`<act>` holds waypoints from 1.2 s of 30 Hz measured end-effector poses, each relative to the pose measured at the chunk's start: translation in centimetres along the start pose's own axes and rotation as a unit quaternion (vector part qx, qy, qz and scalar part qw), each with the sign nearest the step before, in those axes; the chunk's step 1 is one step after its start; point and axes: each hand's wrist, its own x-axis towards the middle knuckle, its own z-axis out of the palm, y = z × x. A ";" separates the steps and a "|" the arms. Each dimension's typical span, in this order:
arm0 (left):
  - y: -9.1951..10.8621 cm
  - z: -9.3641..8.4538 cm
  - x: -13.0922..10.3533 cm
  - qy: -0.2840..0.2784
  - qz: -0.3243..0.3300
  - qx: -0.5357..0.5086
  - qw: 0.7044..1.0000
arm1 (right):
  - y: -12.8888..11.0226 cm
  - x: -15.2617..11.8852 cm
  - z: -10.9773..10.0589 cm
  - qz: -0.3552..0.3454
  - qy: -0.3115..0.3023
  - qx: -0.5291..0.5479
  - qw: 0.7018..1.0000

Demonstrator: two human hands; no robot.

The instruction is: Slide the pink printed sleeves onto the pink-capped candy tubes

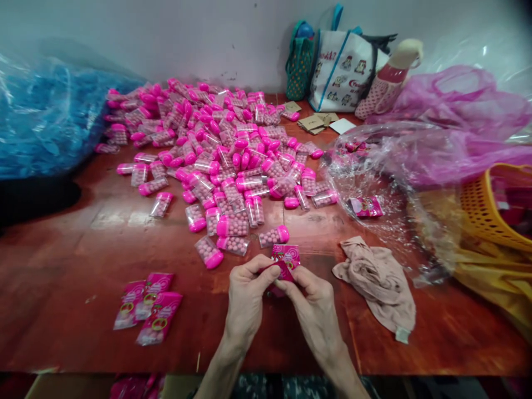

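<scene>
Between the fingertips of my left hand (249,285) and my right hand (311,291) is a small pink printed packet (285,271); both hands pinch it near the table's front. Another pink printed piece (286,254) shows just beyond the fingers, and I cannot tell if it is separate. A clear container of pink candy balls with a bright pink cap (274,236) lies just past my hands. Behind it spreads a large heap of the same containers (233,144). To the left lie three filled pink packets (160,318), overlapping one another.
A beige cloth (378,282) lies right of my hands. Clear plastic wrap (374,172), a pink packet (366,206) and a yellow basket (482,205) are farther right. Blue items in a plastic bag (50,116) stand left. A white tote bag (343,72) leans at the wall.
</scene>
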 end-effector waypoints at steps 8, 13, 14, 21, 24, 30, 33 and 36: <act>0.4 -0.3 0.4 0.008 -0.061 -0.071 0.996 | -0.2 0.1 0.5 -0.086 -0.008 -0.072 0.994; 0.0 -0.5 0.7 0.037 -0.089 -0.096 0.991 | -0.4 0.3 0.9 -0.130 0.021 -0.105 0.986; -0.1 -0.5 0.8 0.044 -0.091 -0.098 0.990 | -0.4 0.3 0.9 -0.127 0.021 -0.105 0.986; 0.0 -0.6 0.5 0.068 -0.044 -0.073 0.994 | -0.7 0.2 -0.1 0.077 -0.003 0.014 0.997; -0.2 -0.7 0.4 0.093 0.002 -0.049 0.994 | -0.7 0.1 0.0 0.070 0.031 0.009 0.997; -1.2 -1.5 0.8 0.160 0.081 0.018 0.984 | -0.3 0.1 0.7 -0.046 0.028 -0.101 0.993; -1.1 -1.9 0.7 0.182 0.095 0.044 0.978 | 0.0 0.3 0.6 -0.052 0.034 -0.117 0.991; -0.4 -2.2 0.6 0.187 0.124 0.094 0.970 | 0.0 0.4 0.4 -0.050 0.026 -0.123 0.991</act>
